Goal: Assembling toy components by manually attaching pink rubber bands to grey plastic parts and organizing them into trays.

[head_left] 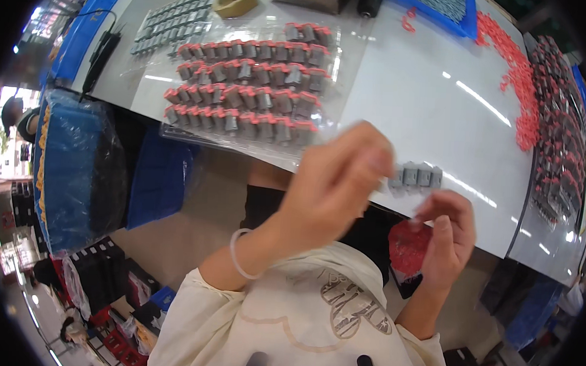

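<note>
Near the front edge of the bench [417, 90], grey blocks [411, 175] are aligned left to right, just right of the left hand [336, 188] and just beyond the right hand [451, 241], both curled, contents indiscernible.

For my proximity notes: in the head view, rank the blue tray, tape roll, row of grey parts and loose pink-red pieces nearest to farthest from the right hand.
From the right hand:
1. Row of grey parts: just ahead, slightly left.
2. Loose pink-red pieces: ahead, right.
3. Blue tray: far ahead.
4. Tape roll: far left.
</note>
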